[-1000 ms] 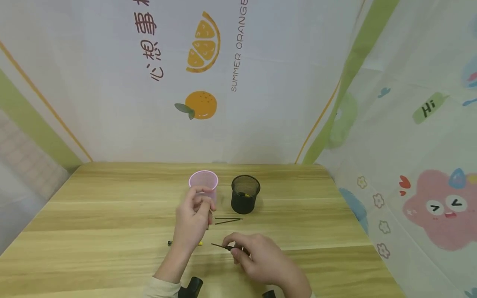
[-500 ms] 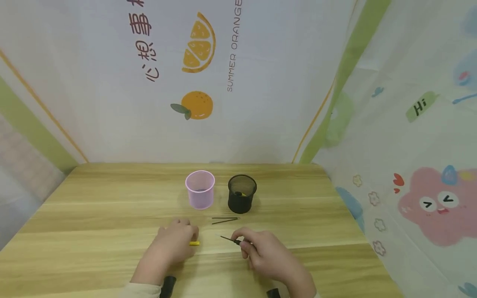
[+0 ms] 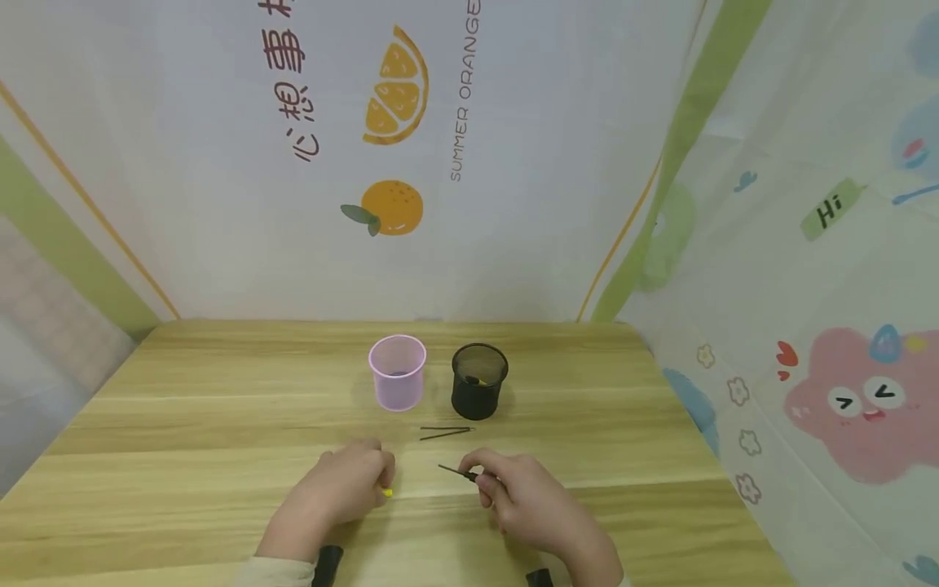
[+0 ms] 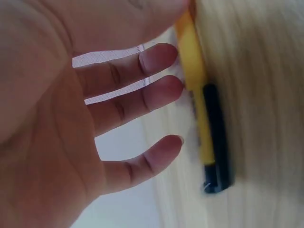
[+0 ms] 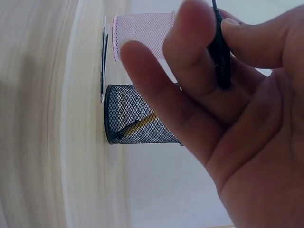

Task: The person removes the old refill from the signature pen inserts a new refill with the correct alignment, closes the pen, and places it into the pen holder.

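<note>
My left hand [image 3: 343,483] is low over the table and pinches a yellow pen barrel [image 4: 190,52] at one end. The barrel has a black clip [image 4: 217,135]; in the head view only a bit of yellow shows beside the fingers. The other left fingers stretch out alongside it. My right hand [image 3: 524,497] pinches a black pen grip [image 5: 220,57] between thumb and finger. From this grip a thin dark rod like a refill [image 3: 451,470] points left toward the left hand. The right hand's lower fingers are held away from the grip.
Two thin dark refills [image 3: 444,433] lie in a narrow V beyond the hands. Behind them stand a pink mesh cup [image 3: 398,391] and a black mesh cup [image 3: 475,399] with a yellow and black pen [image 5: 137,126] inside. White printed cloth [image 3: 513,244] hangs behind the wooden table [image 3: 220,391].
My left hand has come down from in front of the pink cup to the table and taken hold of the yellow barrel. My right hand, still holding the black grip, has shifted slightly right.
</note>
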`<action>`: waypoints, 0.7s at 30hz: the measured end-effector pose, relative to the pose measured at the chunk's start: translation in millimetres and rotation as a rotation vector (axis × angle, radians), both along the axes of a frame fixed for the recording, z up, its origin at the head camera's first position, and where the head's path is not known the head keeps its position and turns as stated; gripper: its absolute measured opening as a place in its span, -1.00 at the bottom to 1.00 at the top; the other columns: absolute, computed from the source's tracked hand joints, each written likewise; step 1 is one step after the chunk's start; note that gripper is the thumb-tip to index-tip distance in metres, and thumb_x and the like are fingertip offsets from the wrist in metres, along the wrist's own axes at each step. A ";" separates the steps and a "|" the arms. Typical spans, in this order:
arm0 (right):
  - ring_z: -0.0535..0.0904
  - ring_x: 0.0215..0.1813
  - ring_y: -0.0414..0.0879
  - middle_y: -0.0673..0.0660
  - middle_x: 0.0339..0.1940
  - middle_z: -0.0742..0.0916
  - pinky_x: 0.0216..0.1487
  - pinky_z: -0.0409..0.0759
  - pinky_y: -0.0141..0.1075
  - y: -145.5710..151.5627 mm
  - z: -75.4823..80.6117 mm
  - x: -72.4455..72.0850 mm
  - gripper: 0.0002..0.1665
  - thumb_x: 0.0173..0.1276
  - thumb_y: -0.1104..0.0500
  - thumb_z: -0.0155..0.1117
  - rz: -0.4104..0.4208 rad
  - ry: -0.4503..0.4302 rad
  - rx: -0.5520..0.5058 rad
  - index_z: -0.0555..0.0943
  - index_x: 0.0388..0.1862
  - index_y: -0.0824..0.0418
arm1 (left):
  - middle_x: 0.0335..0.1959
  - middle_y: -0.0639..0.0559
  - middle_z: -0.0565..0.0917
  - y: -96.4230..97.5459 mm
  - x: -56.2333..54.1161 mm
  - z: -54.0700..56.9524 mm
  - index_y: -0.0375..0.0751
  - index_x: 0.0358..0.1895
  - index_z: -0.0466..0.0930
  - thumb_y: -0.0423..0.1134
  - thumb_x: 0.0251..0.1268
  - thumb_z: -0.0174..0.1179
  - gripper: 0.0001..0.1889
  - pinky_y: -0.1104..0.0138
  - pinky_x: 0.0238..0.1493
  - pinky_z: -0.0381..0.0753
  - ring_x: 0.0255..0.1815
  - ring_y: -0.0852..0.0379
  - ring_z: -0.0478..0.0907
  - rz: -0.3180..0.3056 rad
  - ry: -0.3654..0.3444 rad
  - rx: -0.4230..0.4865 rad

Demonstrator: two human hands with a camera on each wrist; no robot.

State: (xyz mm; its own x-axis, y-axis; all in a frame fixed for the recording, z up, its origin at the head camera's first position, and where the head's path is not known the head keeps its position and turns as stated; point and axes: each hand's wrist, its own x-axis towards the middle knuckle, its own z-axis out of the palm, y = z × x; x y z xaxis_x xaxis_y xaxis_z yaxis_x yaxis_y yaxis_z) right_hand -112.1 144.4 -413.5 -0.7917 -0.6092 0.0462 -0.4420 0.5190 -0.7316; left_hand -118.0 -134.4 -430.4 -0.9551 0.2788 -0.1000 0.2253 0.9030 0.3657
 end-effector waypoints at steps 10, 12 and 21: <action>0.36 -0.54 -0.44 -0.15 -0.52 0.58 -0.37 0.51 -0.47 -1.3 -1.7 -1.5 -0.73 0.65 0.34 0.09 -0.012 0.076 0.088 0.64 0.11 0.06 | -0.29 0.21 0.66 -6.4 -3.0 5.9 -0.02 -0.19 0.64 -0.31 0.47 0.31 -0.93 0.27 -0.18 0.60 -0.24 0.23 0.54 -0.166 -0.052 0.296; 0.36 -0.53 -0.44 -0.15 -0.51 0.58 -0.36 0.51 -0.46 -2.0 -0.9 -2.0 -0.72 0.65 0.33 0.09 -0.012 0.071 0.092 0.64 0.11 0.05 | -0.24 0.22 0.68 -6.5 -2.9 12.5 -0.02 -0.14 0.66 -0.27 0.51 0.29 -0.97 0.28 -0.14 0.63 -0.19 0.23 0.58 -0.200 -0.064 0.343; 0.34 -0.53 -0.42 -0.05 -0.48 0.64 -0.38 0.48 -0.47 -3.9 4.6 -2.7 -0.70 0.63 0.36 0.12 0.003 0.068 0.088 0.66 0.12 0.05 | -0.19 0.19 0.73 -3.3 -1.5 29.9 -0.02 -0.09 0.69 -0.23 0.55 0.27 -0.96 0.34 -0.17 0.65 -0.15 0.23 0.64 -0.240 -0.108 0.427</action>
